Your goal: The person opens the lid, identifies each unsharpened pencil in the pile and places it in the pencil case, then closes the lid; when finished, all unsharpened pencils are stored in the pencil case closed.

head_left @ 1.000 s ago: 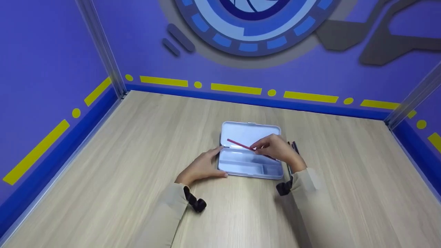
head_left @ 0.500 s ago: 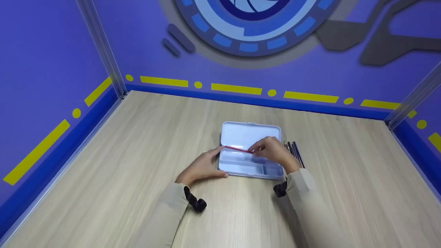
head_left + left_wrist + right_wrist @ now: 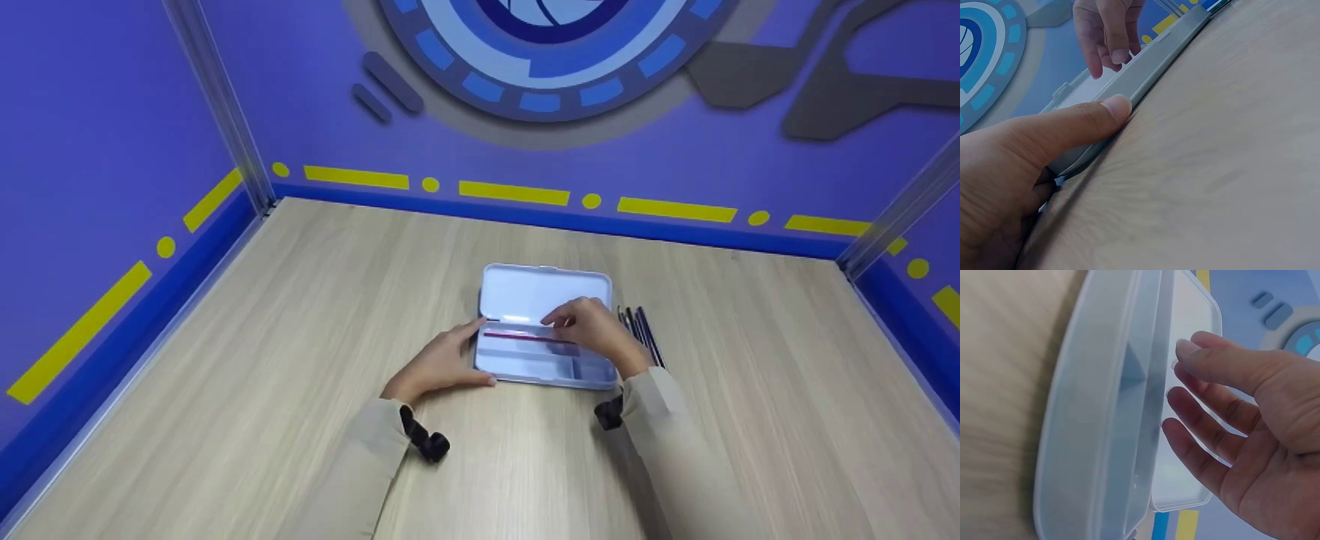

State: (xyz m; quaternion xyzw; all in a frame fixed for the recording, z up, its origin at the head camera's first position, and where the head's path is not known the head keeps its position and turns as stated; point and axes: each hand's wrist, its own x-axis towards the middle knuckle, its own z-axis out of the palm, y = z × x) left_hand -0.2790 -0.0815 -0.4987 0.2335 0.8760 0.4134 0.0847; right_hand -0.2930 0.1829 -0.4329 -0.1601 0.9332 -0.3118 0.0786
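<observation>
A white pencil case (image 3: 525, 366) lies with its lid (image 3: 544, 289) folded back on the table. My left hand (image 3: 442, 364) holds its left end, thumb along the front wall and fingers at the side toward the hinge. A thin red stick, pencil-like (image 3: 517, 337), lies lengthwise in the long rear compartment; its right end is hidden behind my right hand (image 3: 596, 330). That hand hovers over the case, and in the right wrist view its fingers (image 3: 1193, 433) are loosely bent, with nothing between them.
Several thin dark sticks (image 3: 643, 330), pencils or brushes, lie on the table just right of the case, partly behind my right forearm. A divider splits the front of the case. Blue panels (image 3: 480, 150) stand behind the wooden table (image 3: 360, 285).
The red stick has gone from tilted in my right hand's pinch to lying in the rear compartment, and the right hand has let go. My left hand stays on the case.
</observation>
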